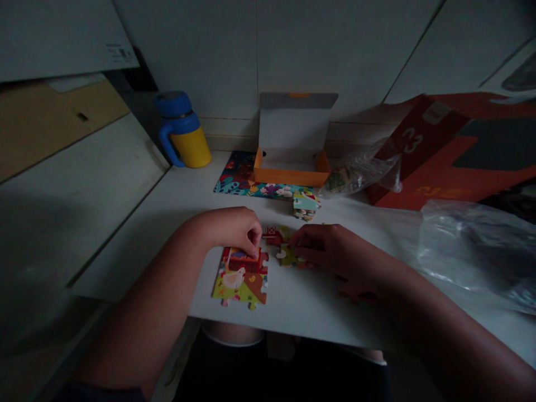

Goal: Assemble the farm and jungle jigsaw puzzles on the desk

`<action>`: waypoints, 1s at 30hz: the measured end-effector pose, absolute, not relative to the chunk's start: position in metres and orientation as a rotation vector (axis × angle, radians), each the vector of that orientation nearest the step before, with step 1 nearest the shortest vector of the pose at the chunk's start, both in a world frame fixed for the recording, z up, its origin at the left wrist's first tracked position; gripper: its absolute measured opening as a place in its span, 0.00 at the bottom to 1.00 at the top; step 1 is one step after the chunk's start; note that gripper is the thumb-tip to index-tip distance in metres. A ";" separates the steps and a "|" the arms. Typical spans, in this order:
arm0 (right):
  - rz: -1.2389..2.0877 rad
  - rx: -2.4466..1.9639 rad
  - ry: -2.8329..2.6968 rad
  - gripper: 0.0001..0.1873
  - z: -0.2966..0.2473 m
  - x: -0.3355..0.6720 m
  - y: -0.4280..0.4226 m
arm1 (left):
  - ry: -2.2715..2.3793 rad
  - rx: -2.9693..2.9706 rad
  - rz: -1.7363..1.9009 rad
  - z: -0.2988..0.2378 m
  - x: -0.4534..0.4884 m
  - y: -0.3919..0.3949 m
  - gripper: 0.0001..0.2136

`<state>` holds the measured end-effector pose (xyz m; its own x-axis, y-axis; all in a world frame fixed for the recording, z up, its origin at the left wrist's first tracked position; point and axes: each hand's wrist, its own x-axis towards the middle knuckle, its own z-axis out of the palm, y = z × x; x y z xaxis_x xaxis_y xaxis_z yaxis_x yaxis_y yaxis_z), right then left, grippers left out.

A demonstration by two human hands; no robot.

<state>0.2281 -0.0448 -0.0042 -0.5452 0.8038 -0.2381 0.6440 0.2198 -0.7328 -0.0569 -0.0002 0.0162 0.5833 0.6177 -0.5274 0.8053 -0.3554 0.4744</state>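
My left hand (pixel 240 230) is closed, its fingertips pinched together on the top edge of a joined jigsaw puzzle section (pixel 240 282) with a white hen, green grass and a red building. To the right, my right hand (pixel 329 245) has thumb and finger closed on a green jigsaw puzzle piece (pixel 287 255), partly hidden by the fingers. Just behind that lies a red piece (pixel 274 238). Under my right forearm more reddish-brown pieces (pixel 355 291) rest in shadow. A small stack of puzzle pieces (pixel 305 204) sits farther back.
An orange box (pixel 292 176) stands with its lid up on a colourful picture sheet (pixel 234 181). A blue and yellow jug (pixel 184 131) is back left. Clear plastic bags (pixel 464 245) and a red box (pixel 419 145) occupy the right. The white table's front edge is near my legs.
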 end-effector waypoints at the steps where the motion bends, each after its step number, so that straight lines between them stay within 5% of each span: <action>1: 1.228 -1.419 -2.262 0.13 -0.002 0.235 -0.042 | 1.126 2.112 -0.318 0.016 -0.056 -0.001 0.06; 18: 1.145 -1.625 -2.158 0.13 -0.003 0.267 -0.015 | 0.924 2.590 0.561 -0.009 -0.011 -0.006 0.14; 25: 0.467 -1.721 -2.276 0.13 0.012 0.284 -0.015 | 0.830 2.703 0.549 -0.024 0.005 -0.013 0.17; 30: 0.501 -1.734 -2.548 0.14 0.008 0.289 -0.015 | 0.765 2.762 0.562 -0.034 0.008 -0.011 0.10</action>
